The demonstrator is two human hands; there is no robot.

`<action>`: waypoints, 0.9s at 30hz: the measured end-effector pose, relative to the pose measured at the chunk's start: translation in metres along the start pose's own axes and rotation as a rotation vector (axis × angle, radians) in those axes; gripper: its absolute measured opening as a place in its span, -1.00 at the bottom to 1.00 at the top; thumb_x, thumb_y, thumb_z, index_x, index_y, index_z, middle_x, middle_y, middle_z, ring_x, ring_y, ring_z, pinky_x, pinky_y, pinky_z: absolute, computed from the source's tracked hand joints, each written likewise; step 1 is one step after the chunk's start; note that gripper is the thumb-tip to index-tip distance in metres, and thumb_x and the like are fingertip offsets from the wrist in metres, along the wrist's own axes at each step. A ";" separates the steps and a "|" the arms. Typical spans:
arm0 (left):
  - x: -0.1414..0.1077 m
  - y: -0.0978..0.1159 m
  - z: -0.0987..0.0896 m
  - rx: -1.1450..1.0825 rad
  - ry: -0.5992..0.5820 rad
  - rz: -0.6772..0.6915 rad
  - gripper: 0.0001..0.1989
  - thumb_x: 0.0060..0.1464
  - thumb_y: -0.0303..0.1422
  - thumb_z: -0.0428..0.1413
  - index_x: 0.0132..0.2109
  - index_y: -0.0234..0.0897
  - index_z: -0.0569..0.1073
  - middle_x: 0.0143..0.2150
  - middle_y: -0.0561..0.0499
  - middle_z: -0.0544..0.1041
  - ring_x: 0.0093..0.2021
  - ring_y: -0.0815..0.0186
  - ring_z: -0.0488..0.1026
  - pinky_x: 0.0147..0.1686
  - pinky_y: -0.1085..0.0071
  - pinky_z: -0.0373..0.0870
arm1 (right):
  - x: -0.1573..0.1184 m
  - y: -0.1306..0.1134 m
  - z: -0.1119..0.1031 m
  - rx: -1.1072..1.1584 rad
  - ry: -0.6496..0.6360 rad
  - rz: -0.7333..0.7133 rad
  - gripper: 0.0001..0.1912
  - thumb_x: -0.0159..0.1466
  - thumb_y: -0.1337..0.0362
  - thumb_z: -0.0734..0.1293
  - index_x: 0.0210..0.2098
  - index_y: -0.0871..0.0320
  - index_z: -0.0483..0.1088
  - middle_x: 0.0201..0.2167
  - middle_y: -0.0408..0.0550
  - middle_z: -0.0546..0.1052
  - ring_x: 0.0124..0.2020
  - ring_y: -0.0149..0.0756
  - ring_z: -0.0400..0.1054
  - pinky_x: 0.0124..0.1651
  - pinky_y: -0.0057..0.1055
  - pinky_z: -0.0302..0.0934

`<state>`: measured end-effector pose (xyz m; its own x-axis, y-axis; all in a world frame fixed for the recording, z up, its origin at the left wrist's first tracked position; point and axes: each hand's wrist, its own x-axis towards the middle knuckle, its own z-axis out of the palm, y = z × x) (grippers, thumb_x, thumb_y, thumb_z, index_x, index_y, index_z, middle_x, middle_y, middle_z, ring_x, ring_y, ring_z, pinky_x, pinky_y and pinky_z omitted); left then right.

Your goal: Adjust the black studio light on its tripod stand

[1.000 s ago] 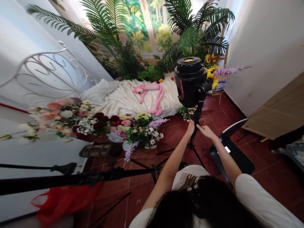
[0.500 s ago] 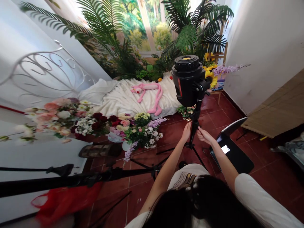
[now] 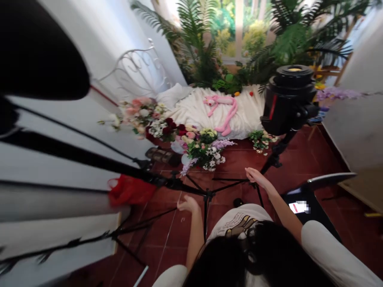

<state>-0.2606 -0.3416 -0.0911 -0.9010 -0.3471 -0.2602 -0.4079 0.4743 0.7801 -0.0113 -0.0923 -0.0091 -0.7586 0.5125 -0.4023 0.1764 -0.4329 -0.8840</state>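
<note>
Nearest, the left hand point(image 3: 189, 204) hangs loosely open near the left stand point(image 3: 208, 195), visibly empty. Farther, the right hand point(image 3: 257, 177) is beside the lamp pole point(image 3: 271, 158), its grip unclear. The black lamp point(image 3: 289, 104) tops it; reaching either support calls for minding the legs point(image 3: 229, 186).

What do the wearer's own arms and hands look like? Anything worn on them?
Both the left hand and right hand are ungloved, and no watch or bracelet shows. Short, loose white sleeves leave the forearms uncovered. No marking shows on the sleeves. Rings: too small to tell.
</note>
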 end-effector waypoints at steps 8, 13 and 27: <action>0.011 0.077 -0.048 -0.558 -0.031 0.586 -0.58 0.30 -0.10 -0.10 0.14 -0.27 0.30 0.15 -0.19 0.42 0.20 0.21 0.39 0.27 0.26 0.26 | 0.075 -0.032 0.101 -0.284 -0.421 0.040 -0.44 0.16 -0.27 0.34 -0.44 0.12 0.21 -0.66 -0.34 0.16 -0.67 -0.57 -0.10 -0.63 -0.56 -0.22; 0.008 0.087 -0.050 -0.469 -0.247 0.614 -0.47 0.22 0.10 0.00 0.06 -0.25 0.36 0.02 -0.16 0.52 0.06 0.19 0.49 0.14 0.25 0.38 | 0.110 -0.064 0.198 -0.536 -0.640 -0.103 -0.51 0.36 -0.15 0.19 -0.40 0.16 0.31 -0.63 -0.27 0.25 -0.67 -0.52 0.03 -0.62 -0.54 -0.07; 0.009 0.083 -0.037 -0.384 -0.083 0.707 -0.53 0.28 0.06 -0.06 0.02 -0.24 0.37 -0.02 -0.19 0.51 0.02 0.15 0.47 0.10 0.20 0.38 | 0.141 -0.117 0.294 -1.546 -0.695 -0.655 -0.61 0.31 0.46 0.29 0.13 0.27 0.29 -0.21 0.04 0.61 -0.29 -0.29 0.51 -0.20 -0.46 0.29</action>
<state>-0.2969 -0.3354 -0.0079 -0.9411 -0.0010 0.3382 0.3279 0.2429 0.9130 -0.3231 -0.1876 0.1075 -0.9600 -0.2459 -0.1338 -0.1737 0.8981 -0.4039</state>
